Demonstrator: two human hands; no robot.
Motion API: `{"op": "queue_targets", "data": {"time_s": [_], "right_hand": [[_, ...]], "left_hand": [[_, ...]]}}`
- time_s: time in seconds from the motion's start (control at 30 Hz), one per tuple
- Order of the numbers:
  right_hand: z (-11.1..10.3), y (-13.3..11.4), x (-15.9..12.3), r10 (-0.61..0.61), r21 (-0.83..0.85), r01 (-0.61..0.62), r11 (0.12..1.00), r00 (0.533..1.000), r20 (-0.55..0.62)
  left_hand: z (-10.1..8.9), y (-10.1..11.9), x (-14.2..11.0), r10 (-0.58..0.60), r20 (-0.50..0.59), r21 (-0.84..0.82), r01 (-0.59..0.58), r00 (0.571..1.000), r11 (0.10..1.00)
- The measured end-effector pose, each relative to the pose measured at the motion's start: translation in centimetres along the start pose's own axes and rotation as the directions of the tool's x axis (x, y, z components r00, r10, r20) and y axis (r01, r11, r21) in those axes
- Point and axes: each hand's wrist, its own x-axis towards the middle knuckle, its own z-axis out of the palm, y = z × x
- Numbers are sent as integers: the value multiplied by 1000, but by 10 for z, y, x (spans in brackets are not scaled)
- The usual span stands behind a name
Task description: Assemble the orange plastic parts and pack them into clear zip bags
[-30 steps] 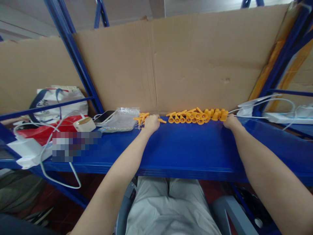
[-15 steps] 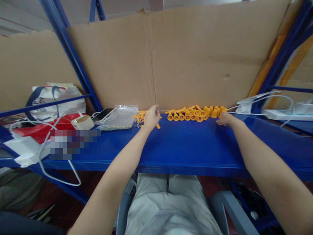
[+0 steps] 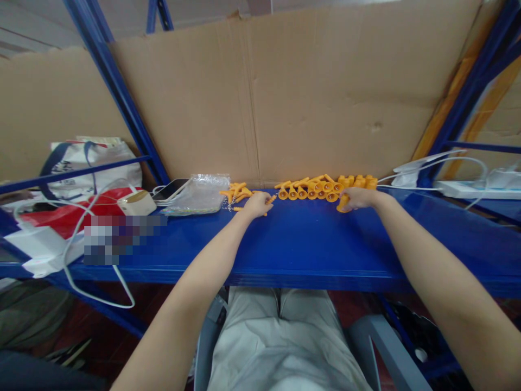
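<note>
My left hand is closed on a small orange stick-like piece, its tip sticking out to the right. Behind that hand lies a loose pile of orange stick pieces, with small chain-like silver bits at its left. My right hand grips an orange bell-shaped piece, wide end down, low over the blue shelf. Between the hands, assembled orange pieces lie in stacked rows with their round open ends facing me. More orange bell-shaped pieces stand behind my right hand, partly hidden by it.
A clear plastic bag and a phone lie left of the pile. Further left are white cables, a white adapter, a red bag and a cloth bag. Cardboard backs the blue shelf. A power strip sits right.
My right hand has moved left from the standing bell-shaped pieces, bringing one along. My left hand has shifted slightly right and down from the pile, a stick-like piece now showing in its fingers.
</note>
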Motion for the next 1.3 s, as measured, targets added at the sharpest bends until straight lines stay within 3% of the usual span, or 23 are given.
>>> {"op": "queue_targets", "data": {"time_s": [0.1,0.2,0.3,0.47,0.63,0.8,1.1,1.3], "right_hand": [[5,-16,-1,-105,27,106,994,993,-45],[10,-30,0,-187,20,189,982,979,-83],[17,-38,2,-218,-26,217,976,956,-196],[22,-46,3,-375,-152,343,927,854,-362],[25,-54,2,-520,-200,480,854,778,-352],[29,-53,6,-562,-161,546,822,734,-382],[30,-54,4,-591,-111,595,796,722,-361],[29,-58,0,-565,-82,577,813,745,-355]], "left_hand": [[-1,2,-3,21,119,44,-27,993,999],[-1,3,-3,72,90,36,-76,993,996],[1,3,-1,119,59,31,-121,991,992],[5,5,0,199,39,42,-200,979,979],[8,8,-1,261,39,57,-263,965,963],[8,9,-1,293,48,87,-296,955,951],[6,15,-4,308,68,120,-314,949,942],[8,15,-4,372,36,122,-374,928,920]]}}
